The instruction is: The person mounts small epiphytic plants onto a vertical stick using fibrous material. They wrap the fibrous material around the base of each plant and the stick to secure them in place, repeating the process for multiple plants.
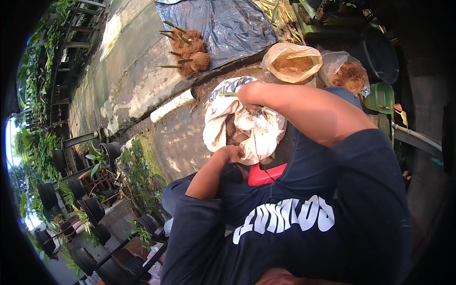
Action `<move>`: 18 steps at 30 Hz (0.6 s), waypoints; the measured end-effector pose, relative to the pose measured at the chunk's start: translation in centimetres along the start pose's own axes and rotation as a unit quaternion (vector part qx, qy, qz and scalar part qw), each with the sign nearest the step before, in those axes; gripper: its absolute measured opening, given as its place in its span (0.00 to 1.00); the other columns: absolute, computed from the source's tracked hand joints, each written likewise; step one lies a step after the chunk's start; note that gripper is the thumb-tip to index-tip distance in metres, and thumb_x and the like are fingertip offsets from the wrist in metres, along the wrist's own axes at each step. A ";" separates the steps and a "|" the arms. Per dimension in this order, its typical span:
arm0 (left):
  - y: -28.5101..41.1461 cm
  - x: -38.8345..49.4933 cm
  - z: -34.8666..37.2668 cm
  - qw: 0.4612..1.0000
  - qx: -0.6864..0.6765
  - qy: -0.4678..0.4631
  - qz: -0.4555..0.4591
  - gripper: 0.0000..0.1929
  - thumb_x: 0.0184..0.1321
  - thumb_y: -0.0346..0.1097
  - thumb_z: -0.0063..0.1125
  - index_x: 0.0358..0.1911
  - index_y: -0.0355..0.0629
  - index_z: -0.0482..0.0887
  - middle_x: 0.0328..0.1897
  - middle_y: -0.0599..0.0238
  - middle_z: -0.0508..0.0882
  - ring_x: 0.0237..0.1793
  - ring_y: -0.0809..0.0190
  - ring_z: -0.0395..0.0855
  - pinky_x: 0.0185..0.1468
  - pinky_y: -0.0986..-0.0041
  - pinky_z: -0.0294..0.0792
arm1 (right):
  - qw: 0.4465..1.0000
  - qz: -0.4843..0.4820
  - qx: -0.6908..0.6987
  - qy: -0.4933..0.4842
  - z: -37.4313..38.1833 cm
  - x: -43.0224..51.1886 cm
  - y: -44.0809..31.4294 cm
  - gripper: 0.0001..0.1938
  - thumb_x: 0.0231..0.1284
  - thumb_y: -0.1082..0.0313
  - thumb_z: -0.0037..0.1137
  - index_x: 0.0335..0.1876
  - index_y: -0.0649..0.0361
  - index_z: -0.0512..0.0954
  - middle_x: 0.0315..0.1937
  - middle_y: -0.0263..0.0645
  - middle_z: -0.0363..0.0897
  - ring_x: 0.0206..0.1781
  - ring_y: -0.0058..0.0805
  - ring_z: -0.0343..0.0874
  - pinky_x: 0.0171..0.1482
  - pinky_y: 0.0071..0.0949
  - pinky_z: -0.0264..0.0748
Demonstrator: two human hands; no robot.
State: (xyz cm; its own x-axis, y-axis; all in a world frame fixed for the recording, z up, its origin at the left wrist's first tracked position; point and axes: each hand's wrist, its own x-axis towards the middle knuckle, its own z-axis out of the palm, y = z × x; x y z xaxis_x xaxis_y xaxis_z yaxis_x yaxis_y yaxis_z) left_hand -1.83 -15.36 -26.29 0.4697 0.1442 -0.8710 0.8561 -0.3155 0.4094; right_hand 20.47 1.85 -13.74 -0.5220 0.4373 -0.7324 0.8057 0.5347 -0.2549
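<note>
A white woven sack (262,142) with its mouth rolled down stands before me, brownish matter showing inside. My left hand (233,154) pinches the sack's near rim, its fingers closed on the cloth. At the far rim, my right hand (249,93) holds a short green leaf cutting (228,94) that points to the left; its fingertips are partly hidden. Beyond the sack, several balls of coconut fibre (190,50) with leaf cuttings stuck in them sit together on a black plastic sheet (231,28).
Two plastic bags of brown fibre, one cloudy (292,66) and one clear (349,76), stand at the upper right, near a green plastic container (379,98) and a black tub (381,53). A white pipe (172,105) lies left of the sack. Potted plants (92,210) stand lower left.
</note>
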 end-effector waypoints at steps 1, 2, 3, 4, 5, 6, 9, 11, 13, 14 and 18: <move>-2.3 2.2 3.0 0.998 -0.003 -0.034 0.052 0.23 0.57 0.35 0.57 0.58 0.49 0.87 0.58 0.54 0.88 0.60 0.46 0.85 0.64 0.60 0.75 | 1.000 0.000 0.009 0.008 -0.4 -0.2 -0.6 0.14 0.38 0.74 0.72 0.37 0.63 0.90 0.38 0.50 0.90 0.44 0.46 0.90 0.43 0.46 0.85; -4.1 4.1 5.4 0.992 -0.008 -0.068 0.104 0.25 0.54 0.36 0.58 0.58 0.48 0.88 0.56 0.53 0.89 0.58 0.45 0.87 0.62 0.60 0.77 | 1.000 -0.020 -0.007 0.006 -0.7 0.0 -1.3 0.15 0.39 0.74 0.72 0.39 0.63 0.90 0.40 0.50 0.90 0.46 0.45 0.90 0.43 0.47 0.85; -5.4 5.4 6.7 0.994 0.022 -0.052 0.089 0.24 0.55 0.37 0.57 0.57 0.47 0.88 0.57 0.52 0.89 0.58 0.44 0.87 0.62 0.59 0.77 | 0.999 -0.036 -0.023 0.005 -0.9 0.1 -1.8 0.16 0.40 0.74 0.73 0.40 0.63 0.90 0.42 0.50 0.90 0.48 0.45 0.90 0.44 0.47 0.85; -5.0 5.6 5.8 0.995 0.058 -0.035 0.078 0.23 0.56 0.38 0.57 0.56 0.47 0.89 0.58 0.51 0.88 0.57 0.44 0.87 0.62 0.58 0.77 | 0.999 -0.036 -0.008 0.017 -1.1 -0.4 -1.9 0.17 0.44 0.74 0.72 0.45 0.64 0.89 0.46 0.50 0.89 0.51 0.45 0.89 0.46 0.48 0.85; -4.6 5.5 5.2 1.000 0.018 0.015 -0.013 0.21 0.59 0.41 0.57 0.54 0.46 0.89 0.57 0.48 0.88 0.56 0.43 0.87 0.60 0.57 0.78 | 0.999 -0.042 -0.010 0.029 -1.1 -0.6 -2.1 0.18 0.45 0.74 0.71 0.46 0.64 0.89 0.47 0.49 0.89 0.51 0.44 0.89 0.46 0.48 0.85; -2.7 4.5 2.6 0.992 -0.023 0.072 -0.096 0.19 0.63 0.43 0.56 0.53 0.44 0.90 0.56 0.45 0.88 0.55 0.42 0.87 0.59 0.55 0.79 | 0.998 -0.043 -0.008 0.044 -1.0 -0.7 -1.8 0.19 0.46 0.74 0.71 0.48 0.63 0.88 0.48 0.48 0.89 0.52 0.43 0.89 0.47 0.47 0.85; -2.7 5.0 1.4 0.930 -0.020 0.346 -0.119 0.14 0.64 0.38 0.56 0.46 0.34 0.84 0.44 0.40 0.88 0.47 0.39 0.87 0.54 0.50 0.78 | 0.997 -0.059 -0.030 0.050 -1.2 -0.7 -2.7 0.19 0.48 0.72 0.69 0.50 0.58 0.89 0.49 0.45 0.90 0.52 0.43 0.89 0.49 0.46 0.85; -1.2 5.1 0.3 0.864 -0.077 0.487 -0.101 0.14 0.61 0.31 0.56 0.50 0.36 0.81 0.40 0.39 0.87 0.44 0.37 0.86 0.51 0.48 0.76 | 0.996 -0.074 -0.040 0.040 -1.5 -1.2 -2.8 0.18 0.49 0.71 0.69 0.49 0.55 0.89 0.49 0.45 0.90 0.52 0.43 0.89 0.49 0.46 0.85; 2.4 4.9 -0.5 0.901 -0.009 0.411 -0.140 0.13 0.59 0.32 0.62 0.45 0.34 0.81 0.61 0.45 0.79 0.64 0.42 0.75 0.62 0.54 0.71 | 0.993 -0.095 -0.044 0.059 -1.0 -1.5 -2.5 0.16 0.47 0.72 0.67 0.46 0.55 0.90 0.46 0.46 0.90 0.49 0.43 0.89 0.48 0.46 0.85; 3.1 5.4 0.4 0.906 0.014 0.393 -0.159 0.16 0.59 0.34 0.62 0.49 0.34 0.81 0.65 0.47 0.77 0.67 0.44 0.72 0.65 0.55 0.70 | 0.991 -0.104 -0.047 0.068 -0.9 -1.6 -2.4 0.16 0.47 0.72 0.67 0.44 0.55 0.90 0.44 0.46 0.90 0.48 0.43 0.89 0.47 0.46 0.84; 2.3 7.0 3.6 0.938 0.022 0.272 -0.212 0.28 0.64 0.37 0.59 0.67 0.37 0.74 0.72 0.50 0.72 0.74 0.45 0.67 0.73 0.55 0.66 | 0.992 -0.110 -0.051 0.043 -1.4 -2.3 -2.4 0.14 0.39 0.74 0.64 0.36 0.57 0.90 0.37 0.46 0.90 0.41 0.44 0.89 0.43 0.45 0.84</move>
State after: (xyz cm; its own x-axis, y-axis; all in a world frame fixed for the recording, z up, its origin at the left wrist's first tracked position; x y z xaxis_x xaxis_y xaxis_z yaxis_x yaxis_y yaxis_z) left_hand 2.65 -18.51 -32.38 0.1386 0.7192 -0.6809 0.9869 -0.1574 0.0347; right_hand 19.34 0.54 -10.57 -0.7074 0.3590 -0.6088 0.6390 0.6931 -0.3337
